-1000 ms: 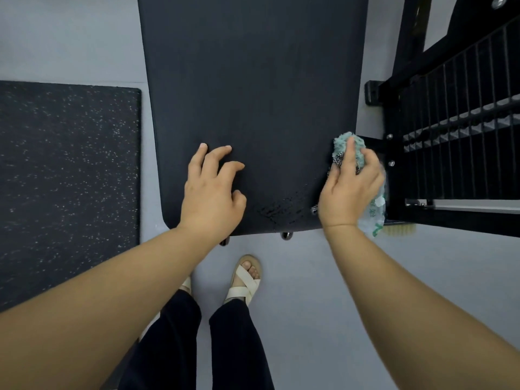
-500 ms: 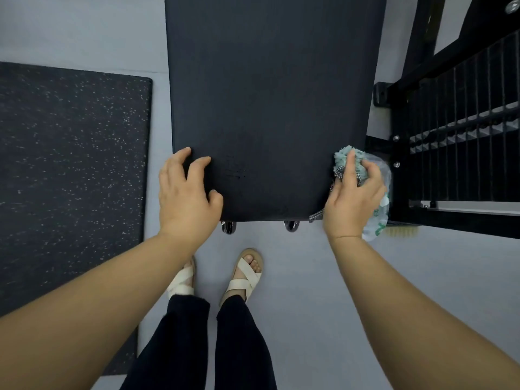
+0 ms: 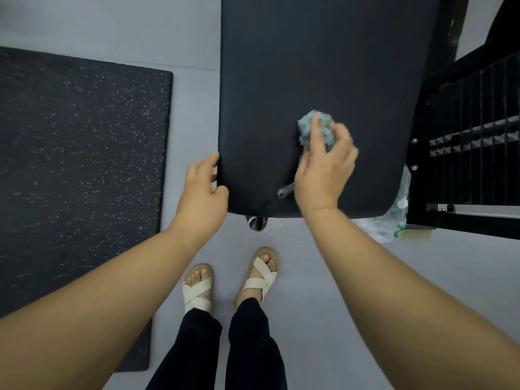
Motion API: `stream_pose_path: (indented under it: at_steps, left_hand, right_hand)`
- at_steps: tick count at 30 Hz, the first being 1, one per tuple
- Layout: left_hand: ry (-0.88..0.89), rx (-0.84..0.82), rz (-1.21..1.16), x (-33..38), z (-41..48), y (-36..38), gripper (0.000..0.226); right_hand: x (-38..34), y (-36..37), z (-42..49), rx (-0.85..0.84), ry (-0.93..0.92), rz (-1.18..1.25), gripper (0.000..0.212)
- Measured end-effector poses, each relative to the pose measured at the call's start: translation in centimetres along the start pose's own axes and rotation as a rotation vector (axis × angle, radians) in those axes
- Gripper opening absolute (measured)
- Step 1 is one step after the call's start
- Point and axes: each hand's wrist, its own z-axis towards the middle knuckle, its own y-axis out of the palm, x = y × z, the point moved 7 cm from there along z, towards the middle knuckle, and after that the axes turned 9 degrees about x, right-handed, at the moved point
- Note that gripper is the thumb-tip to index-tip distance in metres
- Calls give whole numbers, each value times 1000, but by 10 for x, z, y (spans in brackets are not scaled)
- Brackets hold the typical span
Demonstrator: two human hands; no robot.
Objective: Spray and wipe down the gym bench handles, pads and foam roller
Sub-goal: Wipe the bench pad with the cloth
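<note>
The bench pad (image 3: pixel 323 66), a broad black cushion with a fine-textured skin, fills the far middle of the view, and its rounded near end sits just beyond the person's sandalled feet (image 3: pixel 228 280). The right grip (image 3: pixel 323 170) is closed round a bunched teal fuzzy cloth (image 3: pixel 323 125) and presses it onto the pad near that end. Motion blur suggests a wiping stroke. A grey patterned tail (image 3: pixel 285 190) hangs from under the palm; whether it belongs to the cloth I cannot tell.

The left grip (image 3: pixel 204 190) clasps the pad's left edge, with the thumb lying on the near-left corner, seemingly to steady it.

The pad looks firm but cushioned and probably fixed to its frame, so it should take pressure without shifting. The cloth is light and soft and is best kept balled in the palm.

The left and near edges are free, with open grey floor (image 3: pixel 323 277) beyond them and a speckled black rubber mat (image 3: pixel 78 153) further left. On the right, a black metal rack (image 3: pixel 472 136) stands close to the pad, and a clear plastic bag (image 3: pixel 394 220) lies in the gap. Strokes toward that side have little room, and knuckles could catch the rack.
</note>
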Motion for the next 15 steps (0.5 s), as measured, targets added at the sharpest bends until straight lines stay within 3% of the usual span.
stream_pose_path:
  at_steps: [2,4,8,10,12,13,15]
  left_hand:
    - [-35,-57,-56,-1,4,1,59]
    - [-87,-101,-132,-6,7,-1,58]
    - [-263,-68,-343,-14,6,-8,45]
    - [-336,-48,-437,-14,4,-10,40]
    - [-320,-71,-424,-12,0,-8,33]
    - [-298,-92,-397,-11,-1,-6,32]
    - [-265,-117,-331,-13,-1,-1,33]
  right_hand:
    - [-7,6,25,50,205,-14,46]
    - [-41,15,17,53,176,-10,46]
    - [-97,20,-50,-147,-341,116,51]
    - [-90,11,-69,-216,-651,177,58]
    - [-60,2,-64,-239,-825,155,61]
    - [-39,-1,-53,-213,-795,104,59]
    - [3,-4,-20,-128,-485,-9,53]
